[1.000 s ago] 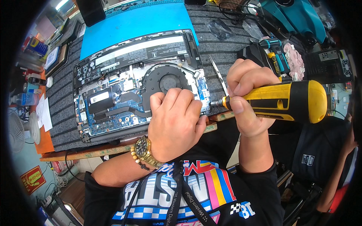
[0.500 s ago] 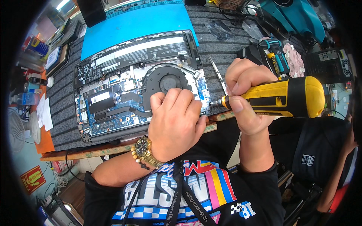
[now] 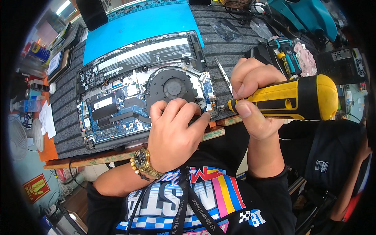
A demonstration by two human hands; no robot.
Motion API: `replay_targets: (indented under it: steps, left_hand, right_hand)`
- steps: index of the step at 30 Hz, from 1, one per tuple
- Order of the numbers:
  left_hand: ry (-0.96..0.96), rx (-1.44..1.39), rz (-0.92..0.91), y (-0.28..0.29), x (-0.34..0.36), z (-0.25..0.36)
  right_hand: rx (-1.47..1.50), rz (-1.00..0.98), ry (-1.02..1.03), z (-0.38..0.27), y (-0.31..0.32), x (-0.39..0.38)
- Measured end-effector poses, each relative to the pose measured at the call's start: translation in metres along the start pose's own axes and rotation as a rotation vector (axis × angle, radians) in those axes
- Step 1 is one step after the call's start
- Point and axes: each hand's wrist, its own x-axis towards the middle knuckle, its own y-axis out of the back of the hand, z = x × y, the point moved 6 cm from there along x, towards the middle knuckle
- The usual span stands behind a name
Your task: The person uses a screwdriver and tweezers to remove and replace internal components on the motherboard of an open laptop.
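My right hand [image 3: 259, 100] is wrapped round a thick yellow-and-black screwdriver [image 3: 282, 101], held nearly level. Its tip points left at the near right corner of an opened laptop [image 3: 124, 102]; I cannot tell whether it touches. My left hand [image 3: 174, 135] lies over that same corner with its fingers bent and drawn together. Its fingertips are partly hidden, and so is whatever they may hold. Just beyond them shows the laptop's round black fan [image 3: 173, 87]. A long black battery [image 3: 139, 56] runs along the far side. Tweezers [image 3: 223, 72] lie right of the laptop.
A blue mat [image 3: 145, 25] lies beyond the laptop on a grey striped cloth [image 3: 64, 121]. At the back right are several hand tools [image 3: 288, 58], a crumpled pink cloth [image 3: 305, 58] and a teal machine [image 3: 305, 17]. Another person's arm [image 3: 354, 184] shows at far right.
My left hand has shifted slightly left and nearer to me, uncovering more of the fan. The screwdriver tip has moved a little left, toward the laptop's corner.
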Motion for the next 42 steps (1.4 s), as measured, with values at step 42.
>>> replay_targets:
  steps: [42]
  left_hand:
    - [0.158,0.246,-0.235,0.046,0.205,-0.273]
  right_hand:
    - [0.345,0.247,-0.611,0.057,0.050,-0.079]
